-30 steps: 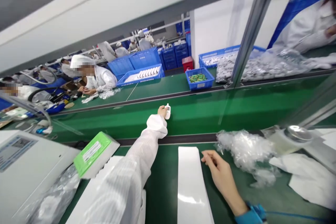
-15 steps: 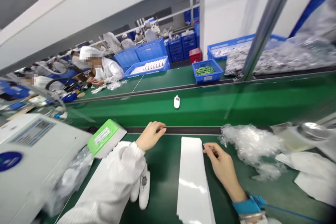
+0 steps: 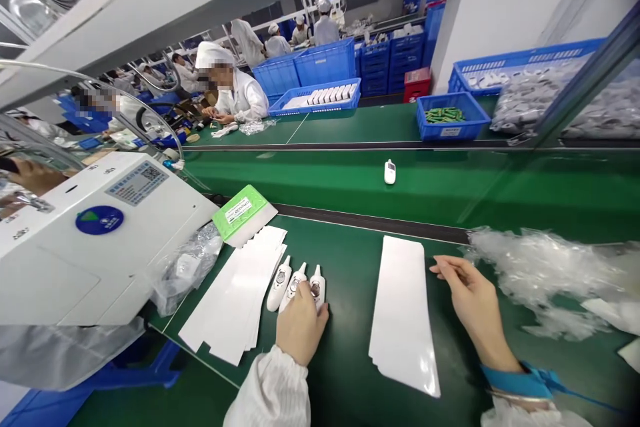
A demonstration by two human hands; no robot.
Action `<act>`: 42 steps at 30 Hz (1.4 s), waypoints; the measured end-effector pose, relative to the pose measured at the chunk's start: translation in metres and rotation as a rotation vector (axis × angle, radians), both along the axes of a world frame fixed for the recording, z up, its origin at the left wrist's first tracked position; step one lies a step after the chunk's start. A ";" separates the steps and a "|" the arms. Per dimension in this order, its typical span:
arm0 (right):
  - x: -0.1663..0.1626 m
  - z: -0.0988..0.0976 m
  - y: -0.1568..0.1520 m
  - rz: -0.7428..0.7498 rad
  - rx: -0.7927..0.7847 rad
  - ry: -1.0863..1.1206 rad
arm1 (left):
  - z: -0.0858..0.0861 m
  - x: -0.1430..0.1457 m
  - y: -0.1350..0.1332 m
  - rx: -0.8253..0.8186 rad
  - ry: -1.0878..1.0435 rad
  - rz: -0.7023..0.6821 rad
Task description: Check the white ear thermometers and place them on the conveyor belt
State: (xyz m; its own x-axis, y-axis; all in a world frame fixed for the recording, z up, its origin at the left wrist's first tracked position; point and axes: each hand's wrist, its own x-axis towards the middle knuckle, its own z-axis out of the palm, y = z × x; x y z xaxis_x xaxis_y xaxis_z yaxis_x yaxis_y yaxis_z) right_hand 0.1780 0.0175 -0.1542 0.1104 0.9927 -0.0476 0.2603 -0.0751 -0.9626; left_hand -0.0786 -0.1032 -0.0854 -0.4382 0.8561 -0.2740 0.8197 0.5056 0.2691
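Three white handheld devices with small round screens and narrow tips lie side by side on the green bench: a left device, a middle device and a right device. My left hand comes down over their lower ends, fingers and thumb closed about the right one; its lower part is hidden. A stack of white sheet strips lies before me. Just right of its top corner is my right hand, fingertips pinched together, nothing visible in them. More fanned white strips lie left of the devices.
A single white device sits on the green conveyor. Crumpled clear bags lie on the right. A green-topped box and a white machine stand left. Across the belt are a blue bin and a co-worker.
My left hand has moved back from near the belt edge down to the devices. My right hand stays beside the strip stack. The view has shifted, uncovering the left strips and devices.
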 end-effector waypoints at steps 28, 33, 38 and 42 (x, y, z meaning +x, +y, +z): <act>-0.069 0.105 -0.071 0.078 0.331 0.235 | 0.039 0.074 0.005 0.350 -1.274 -0.001; -0.069 0.104 -0.074 0.133 0.465 0.006 | 0.035 0.079 0.008 0.380 -1.312 0.027; -0.067 0.109 -0.101 0.365 0.549 -0.044 | 0.040 0.075 0.022 0.379 -1.497 0.101; -0.045 0.121 -0.102 0.304 0.614 -0.006 | 0.046 0.062 0.031 0.351 -1.482 0.096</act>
